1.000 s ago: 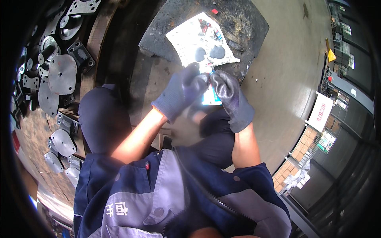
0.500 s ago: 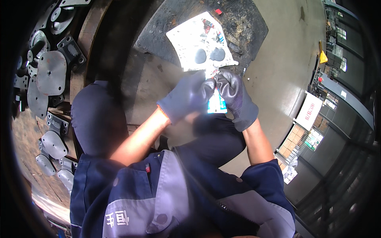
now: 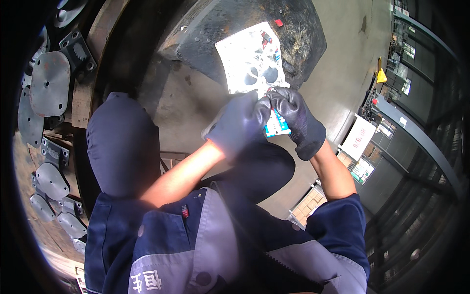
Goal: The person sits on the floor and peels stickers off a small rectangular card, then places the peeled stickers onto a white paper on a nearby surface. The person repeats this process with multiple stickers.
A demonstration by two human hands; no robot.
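Block [image 3: 203, 46]: dark, scuffed, with a brownish rough patch toward its right side, standing ahead of the person.
Sheet [image 3: 247, 51]: white, lying on the block, with two dark blobs [image 3: 270, 75] side by side near its lower edge.
Red scrap [image 3: 278, 23]: on the block, just beyond the sheet's upper right corner.
Tube [image 3: 277, 124]: white and blue, between the gloves just below the sheet, its flat end pointing toward the person.
Left hand [image 3: 241, 120]: gloved, thumb and fingers pinching the tube's upper part.
Right hand [image 3: 300, 119]: gloved, fingers curled, pinching the tube beside the left.
Floor [image 3: 350, 63]: smooth, grey, shiny in places, running back to the right.
Left side: flat metal plates [image 3: 50, 84] on worn boards [image 3: 82, 109].
Right side: yellow object [image 3: 381, 76], white sign [image 3: 359, 137], grey beam [image 3: 422, 138], crate [image 3: 307, 203] with brown contents.
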